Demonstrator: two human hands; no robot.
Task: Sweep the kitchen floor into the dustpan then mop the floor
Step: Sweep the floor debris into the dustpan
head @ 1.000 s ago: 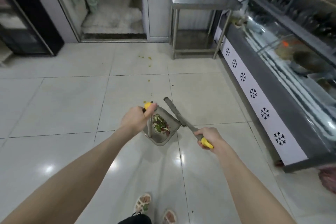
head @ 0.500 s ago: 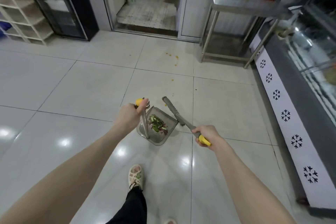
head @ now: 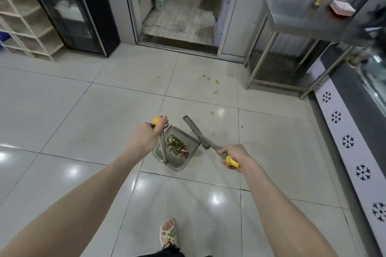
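Observation:
My left hand grips the yellow-capped top of the dustpan's upright metal handle. The grey dustpan hangs below it over the white tiles and holds green and red vegetable scraps. My right hand grips the yellow-ended handle of the grey broom, whose head slants up and to the left beside the pan's right edge. Small orange bits lie on the tiled floor further ahead, toward the doorway.
A steel table stands at the back right with a red-and-white stack on it. A glass display counter with snowflake panels runs along the right. An open doorway is ahead, a dark cabinet and white shelves at left.
I have walked forward and turned left; the doorway and table are nearer and the cabinet and shelves have come into view. Both hands keep their hold on dustpan and broom.

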